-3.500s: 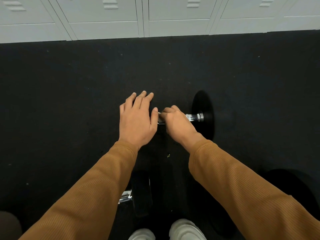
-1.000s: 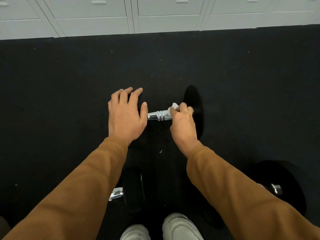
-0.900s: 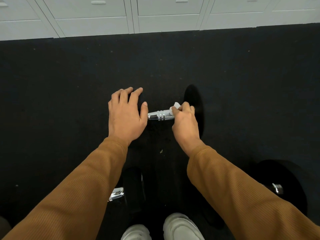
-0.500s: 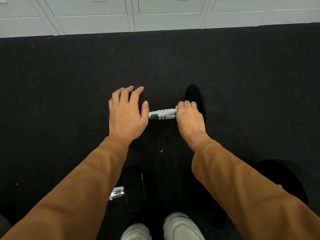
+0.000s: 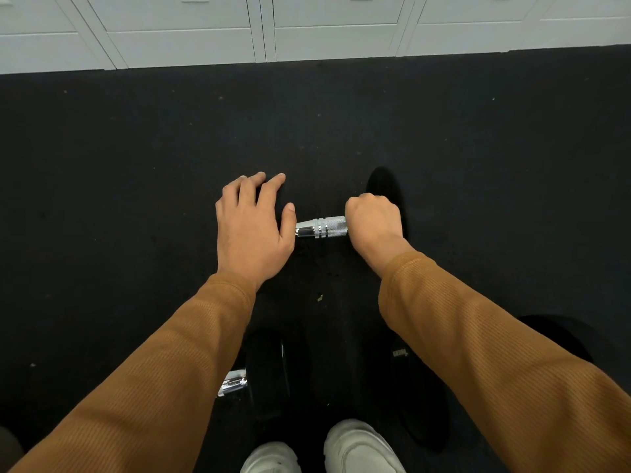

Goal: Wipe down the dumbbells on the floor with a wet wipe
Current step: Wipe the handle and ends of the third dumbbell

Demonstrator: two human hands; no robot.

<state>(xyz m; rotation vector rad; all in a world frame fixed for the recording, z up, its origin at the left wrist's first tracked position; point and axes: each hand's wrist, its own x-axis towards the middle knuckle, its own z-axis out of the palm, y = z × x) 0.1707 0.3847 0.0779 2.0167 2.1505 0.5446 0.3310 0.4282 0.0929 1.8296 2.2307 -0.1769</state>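
A dumbbell lies crosswise on the black floor, its knurled chrome handle (image 5: 321,228) showing between my hands. My left hand (image 5: 252,227) rests flat, fingers spread, on the dumbbell's left black head, which is hidden beneath it. My right hand (image 5: 374,221) is curled in a fist round the right end of the handle, close against the right black head (image 5: 386,186). The wet wipe is hidden inside that fist.
Nearer my feet lie two more dumbbells: one with a chrome end (image 5: 234,382) and black head (image 5: 268,370), another black one (image 5: 420,387) on the right, with a round head (image 5: 560,336) beyond my sleeve. White lockers (image 5: 334,35) line the far wall. My white shoes (image 5: 358,448) are at the bottom.
My right hand has slid rightward along the handle to its right end, baring more chrome. The wipe's white corner no longer shows. My left hand has stayed put.
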